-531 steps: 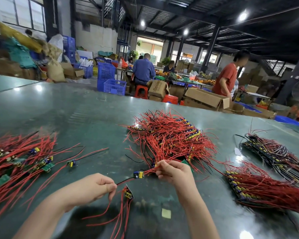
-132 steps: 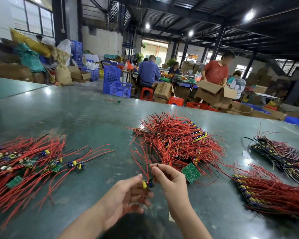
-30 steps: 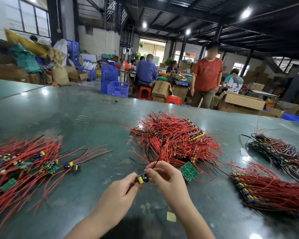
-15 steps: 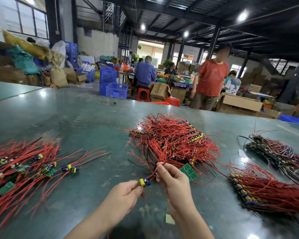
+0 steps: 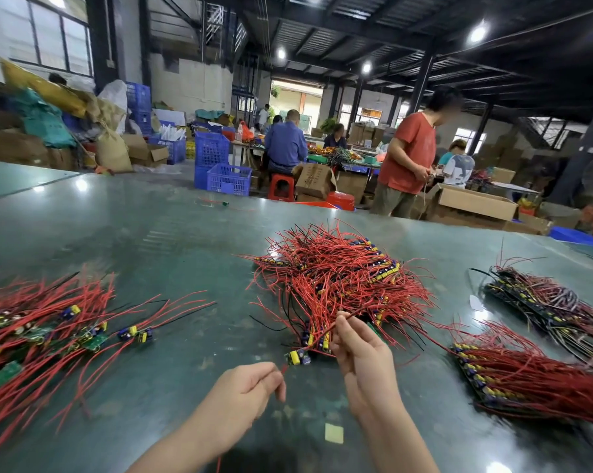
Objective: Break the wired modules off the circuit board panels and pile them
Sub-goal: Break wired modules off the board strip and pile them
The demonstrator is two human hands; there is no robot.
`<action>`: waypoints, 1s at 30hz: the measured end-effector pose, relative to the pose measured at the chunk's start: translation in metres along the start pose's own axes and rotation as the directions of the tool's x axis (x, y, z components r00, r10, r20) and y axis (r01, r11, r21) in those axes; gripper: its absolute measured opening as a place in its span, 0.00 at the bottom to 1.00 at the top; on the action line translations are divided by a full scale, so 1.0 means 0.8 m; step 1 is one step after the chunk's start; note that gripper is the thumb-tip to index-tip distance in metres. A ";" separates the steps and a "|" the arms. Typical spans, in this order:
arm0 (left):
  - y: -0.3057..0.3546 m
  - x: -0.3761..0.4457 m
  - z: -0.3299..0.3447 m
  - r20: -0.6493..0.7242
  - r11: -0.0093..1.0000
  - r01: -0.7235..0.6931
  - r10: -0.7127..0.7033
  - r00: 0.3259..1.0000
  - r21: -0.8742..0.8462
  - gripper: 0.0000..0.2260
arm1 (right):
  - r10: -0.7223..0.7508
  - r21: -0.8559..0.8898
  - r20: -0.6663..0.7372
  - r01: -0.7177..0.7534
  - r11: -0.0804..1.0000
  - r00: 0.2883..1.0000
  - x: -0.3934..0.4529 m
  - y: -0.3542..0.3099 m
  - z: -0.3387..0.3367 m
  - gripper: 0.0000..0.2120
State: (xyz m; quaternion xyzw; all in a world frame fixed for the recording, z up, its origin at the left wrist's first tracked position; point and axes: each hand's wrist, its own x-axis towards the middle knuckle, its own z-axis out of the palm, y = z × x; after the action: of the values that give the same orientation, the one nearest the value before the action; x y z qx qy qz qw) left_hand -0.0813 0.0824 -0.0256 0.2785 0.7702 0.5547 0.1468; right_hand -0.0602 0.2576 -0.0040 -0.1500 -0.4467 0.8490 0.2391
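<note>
My right hand (image 5: 360, 349) pinches a red wire; my left hand (image 5: 250, 387) pinches the lead below, small module (image 5: 298, 356) dangling between them. Panel heap (image 5: 336, 278) just beyond; broken-off pile (image 5: 39, 329) far left on table (image 5: 151, 240).

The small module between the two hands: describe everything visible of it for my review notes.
The module is a tiny board piece carrying a yellow-sleeved cylinder and a blue one, probably capacitors. It hangs just above the green table, tilted, in front of the central red-wire heap. Thin red wires run from it both ways: the left hand pinches one end, the right hand pinches the wire rising from it. Neither hand touches the module body itself. Finer detail is blurred.
</note>
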 end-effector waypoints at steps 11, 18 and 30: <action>-0.009 0.006 -0.008 0.032 0.984 0.021 -0.028 0.999 0.176 0.14 | 0.106 0.095 -0.111 -0.095 0.991 0.988 0.017 -0.010 -0.016 0.03; -0.015 0.011 -0.013 -0.008 0.924 0.071 -0.074 0.997 0.376 0.16 | -0.009 0.036 -0.026 0.010 0.999 1.000 0.015 -0.010 -0.015 0.02; -0.012 0.005 -0.017 -0.139 0.846 0.101 -0.032 0.990 0.523 0.10 | -0.076 -0.006 -0.102 0.076 0.997 0.992 0.022 -0.011 -0.025 0.05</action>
State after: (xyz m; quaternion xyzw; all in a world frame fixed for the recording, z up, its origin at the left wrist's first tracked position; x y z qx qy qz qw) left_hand -0.0945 0.0719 -0.0300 0.2461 0.9098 0.3324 0.0351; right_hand -0.0635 0.2851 -0.0085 -0.1762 -0.4402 0.8300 0.2937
